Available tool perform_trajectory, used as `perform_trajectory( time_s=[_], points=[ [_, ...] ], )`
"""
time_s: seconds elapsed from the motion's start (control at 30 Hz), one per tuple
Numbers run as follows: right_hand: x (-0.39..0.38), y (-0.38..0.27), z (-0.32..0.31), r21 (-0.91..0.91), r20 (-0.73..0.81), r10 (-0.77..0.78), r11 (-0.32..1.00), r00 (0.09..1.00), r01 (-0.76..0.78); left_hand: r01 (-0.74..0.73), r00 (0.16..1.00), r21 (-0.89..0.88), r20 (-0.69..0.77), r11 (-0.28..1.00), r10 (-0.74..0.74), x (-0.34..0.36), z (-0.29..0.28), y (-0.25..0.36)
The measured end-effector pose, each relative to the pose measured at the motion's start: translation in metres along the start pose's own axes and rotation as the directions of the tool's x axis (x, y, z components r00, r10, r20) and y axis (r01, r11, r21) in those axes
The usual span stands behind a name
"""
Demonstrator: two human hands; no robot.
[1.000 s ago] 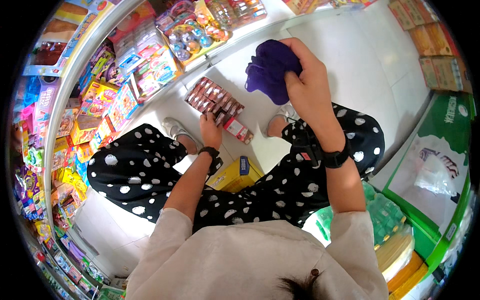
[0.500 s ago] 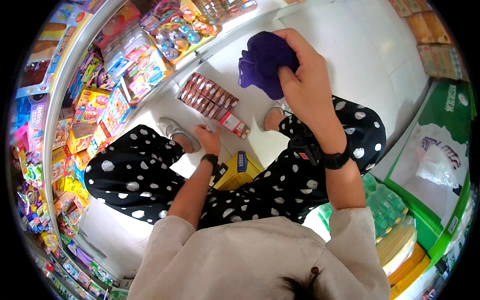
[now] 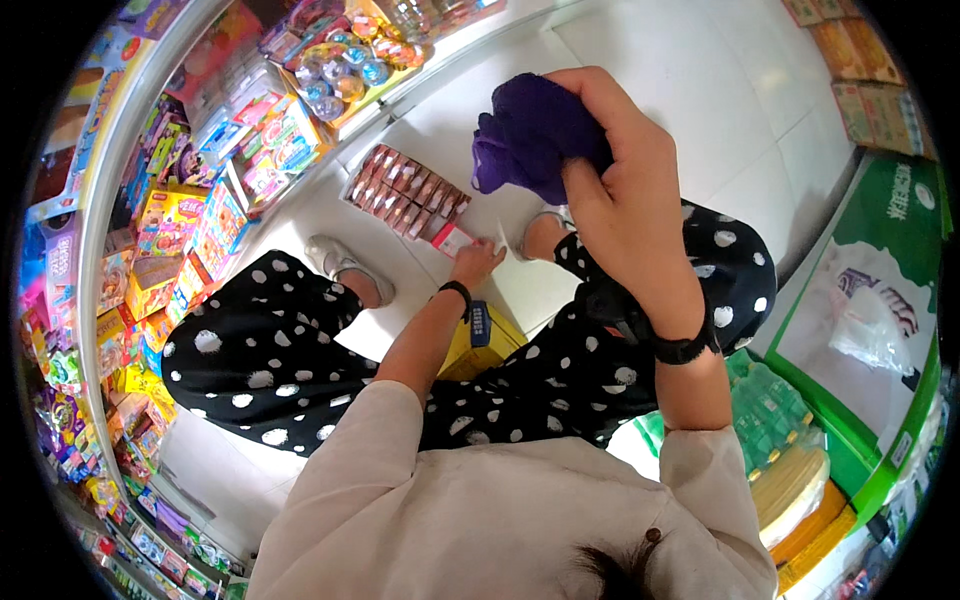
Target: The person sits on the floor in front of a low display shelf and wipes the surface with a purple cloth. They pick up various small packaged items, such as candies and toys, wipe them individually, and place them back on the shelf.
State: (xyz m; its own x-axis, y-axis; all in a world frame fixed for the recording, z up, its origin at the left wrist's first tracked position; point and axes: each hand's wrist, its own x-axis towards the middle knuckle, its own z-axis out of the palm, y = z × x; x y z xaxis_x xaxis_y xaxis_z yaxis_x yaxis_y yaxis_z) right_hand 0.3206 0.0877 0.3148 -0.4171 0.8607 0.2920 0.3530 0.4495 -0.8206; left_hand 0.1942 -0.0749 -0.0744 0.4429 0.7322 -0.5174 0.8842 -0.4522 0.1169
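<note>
My right hand [image 3: 640, 190] is closed around a bunched dark purple cloth [image 3: 535, 135], raised over the floor, with the thumb pressed into its folds. Below and to the left, a long open box of small brown packs [image 3: 405, 195] lies on the white tiles. At the near end of this box is a red and white panel [image 3: 452, 240]. My left hand [image 3: 478, 263] is at that end, its fingers closed on the panel's edge and partly covering it. A thin pale flap shows by the fingertips.
Shelves of colourful packaged goods [image 3: 200, 220] curve along the left. A yellow box [image 3: 490, 345] with a blue label stands between my legs. Green bottles in plastic wrap [image 3: 770, 415] and a large green and white carton [image 3: 860, 290] are at right, with stacked cartons [image 3: 880, 115] behind.
My left hand has moved right, from beside the box onto its red and white end. My right hand has shifted slightly right and down, still holding the purple cloth.
</note>
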Motion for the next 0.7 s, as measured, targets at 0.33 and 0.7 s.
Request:
perform_trajectory(
  time_s=[0.33,0.7],
  points=[
    [0.004,-0.009,0.011,0.040,0.027,-0.045,0.998,0.999,0.044,-0.189,0.917,-0.205,-0.387,0.960,0.098,-0.053,-0.049,-0.062],
    [0.001,-0.009,0.022,0.068,0.039,-0.026,0.997,0.999,0.023,0.119,0.880,-0.216,-0.429,0.969,-0.203,-0.081,-0.067,-0.100]
  ],
)
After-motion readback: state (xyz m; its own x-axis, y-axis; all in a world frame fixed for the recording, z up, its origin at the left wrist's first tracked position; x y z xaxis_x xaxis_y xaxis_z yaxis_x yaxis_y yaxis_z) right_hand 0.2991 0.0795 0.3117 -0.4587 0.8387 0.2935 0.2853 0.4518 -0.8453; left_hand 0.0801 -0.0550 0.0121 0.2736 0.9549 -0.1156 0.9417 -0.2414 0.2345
